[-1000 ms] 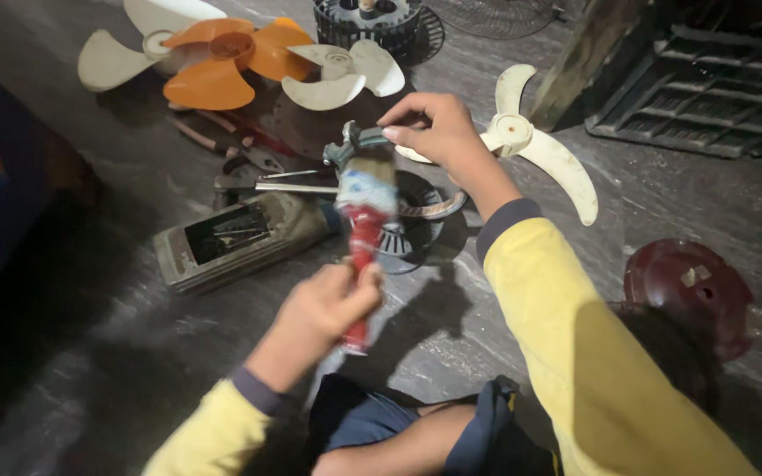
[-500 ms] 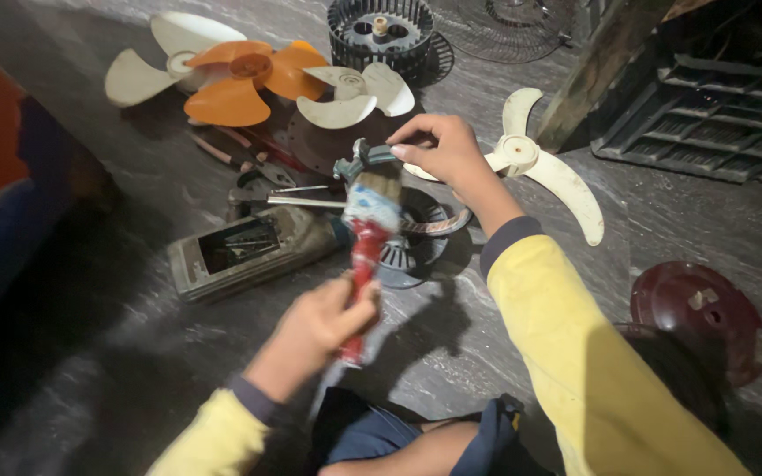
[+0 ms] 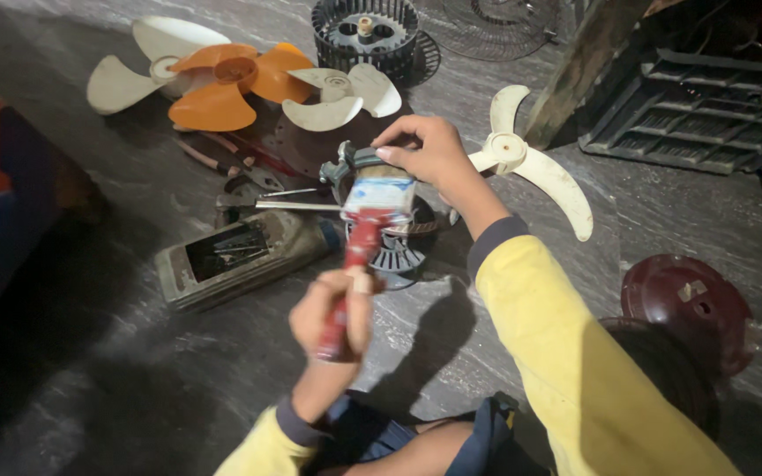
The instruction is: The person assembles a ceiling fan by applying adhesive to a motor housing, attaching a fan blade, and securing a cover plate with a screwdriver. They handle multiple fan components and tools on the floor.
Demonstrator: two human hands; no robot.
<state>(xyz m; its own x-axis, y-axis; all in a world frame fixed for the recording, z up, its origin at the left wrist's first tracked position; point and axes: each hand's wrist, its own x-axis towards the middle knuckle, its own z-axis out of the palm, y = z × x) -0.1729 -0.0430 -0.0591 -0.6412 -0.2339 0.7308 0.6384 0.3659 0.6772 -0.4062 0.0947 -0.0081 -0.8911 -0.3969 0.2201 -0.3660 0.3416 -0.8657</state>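
Observation:
My left hand grips the red handle of a paintbrush, whose pale bristle head rests against the top of a small fan motor on the floor. My right hand holds the motor's grey upper part, fingers curled over it. A thin metal shaft sticks out to the left of the motor. Both sleeves are yellow with dark cuffs.
White and orange fan blades lie at the back left, and another white blade sits right of the motor. An open metal box lies left. A black grille part, a dark louvred panel and a maroon cover surround the spot.
The view has shifted slightly. My left hand moved the brush a little on the motor's top, while my right hand kept its hold on the motor.

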